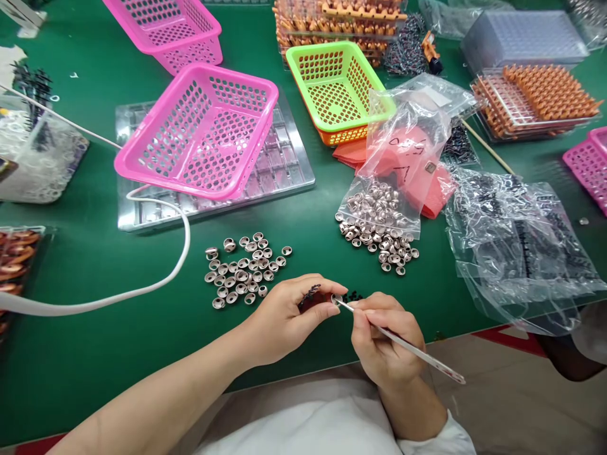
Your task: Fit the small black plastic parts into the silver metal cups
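While the left hand (284, 316) pinches a metal cap (337, 299), perhaps, and the right hand (379, 344) grips a thin stick (408, 344), the clear bag (393, 170) at centre right spills more caps; the pink basket (199, 129) at upper left sits empty.

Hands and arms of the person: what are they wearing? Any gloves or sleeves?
No gloves: both the left hand and the right hand are bare, with no rings or watch showing. The left forearm is uncovered. A white sleeve ends at the right wrist, matching the white garment at the picture's bottom edge.

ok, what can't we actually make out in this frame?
Head view only:
- Part in left hand: fingers cover it, blurred.
- Tweezers tip: too small to tell what it grips.
- Black bits: tiny, partly behind the fingers.
- Bag at left edge: cut off.
- Writing on red sheet: unreadable through plastic.
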Motion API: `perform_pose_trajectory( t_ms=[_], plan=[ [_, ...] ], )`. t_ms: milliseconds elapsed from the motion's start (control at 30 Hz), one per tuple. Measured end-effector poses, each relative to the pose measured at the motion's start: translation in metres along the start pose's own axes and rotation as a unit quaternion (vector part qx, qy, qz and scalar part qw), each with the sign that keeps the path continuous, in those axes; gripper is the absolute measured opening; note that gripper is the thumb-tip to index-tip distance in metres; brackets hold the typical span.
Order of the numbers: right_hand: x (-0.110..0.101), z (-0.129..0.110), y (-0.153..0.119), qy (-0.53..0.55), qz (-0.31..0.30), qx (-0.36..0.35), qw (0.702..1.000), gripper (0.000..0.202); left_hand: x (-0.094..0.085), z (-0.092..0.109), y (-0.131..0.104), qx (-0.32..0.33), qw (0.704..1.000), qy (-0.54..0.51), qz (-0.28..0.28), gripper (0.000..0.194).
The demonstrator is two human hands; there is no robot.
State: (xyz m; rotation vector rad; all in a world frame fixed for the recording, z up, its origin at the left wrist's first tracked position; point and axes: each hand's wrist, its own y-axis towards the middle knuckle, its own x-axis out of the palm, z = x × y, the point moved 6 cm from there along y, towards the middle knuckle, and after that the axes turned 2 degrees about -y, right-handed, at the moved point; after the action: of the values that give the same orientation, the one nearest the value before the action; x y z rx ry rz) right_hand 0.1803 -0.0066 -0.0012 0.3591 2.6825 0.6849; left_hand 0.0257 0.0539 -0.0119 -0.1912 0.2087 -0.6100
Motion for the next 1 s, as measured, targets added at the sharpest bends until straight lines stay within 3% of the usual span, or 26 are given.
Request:
perform_pose_trajectory(
  t_ms=[433,733,833,1000],
  plan=[
    [0.003,-0.004,0.004,0.0,0.021,0.007,1.0,0.03,0.0,0.004,-0.001,0.038,0.999,-0.001,0.023,0.019],
    [0.003,-0.001,0.003,0.023,0.027,0.014,0.999,0.034,0.0,0.006,0.001,0.013,0.999,0.027,0.017,0.018],
    [0.002,0.001,0.002,0.067,0.031,0.036,0.997,0.033,-0.014,0.007,0.0,-0.025,0.998,0.061,0.02,0.019],
    [0.001,0.0,0.003,0.089,0.047,0.029,0.994,0.03,-0.06,0.005,-0.007,-0.098,0.974,0.197,0.049,0.026]
  ],
)
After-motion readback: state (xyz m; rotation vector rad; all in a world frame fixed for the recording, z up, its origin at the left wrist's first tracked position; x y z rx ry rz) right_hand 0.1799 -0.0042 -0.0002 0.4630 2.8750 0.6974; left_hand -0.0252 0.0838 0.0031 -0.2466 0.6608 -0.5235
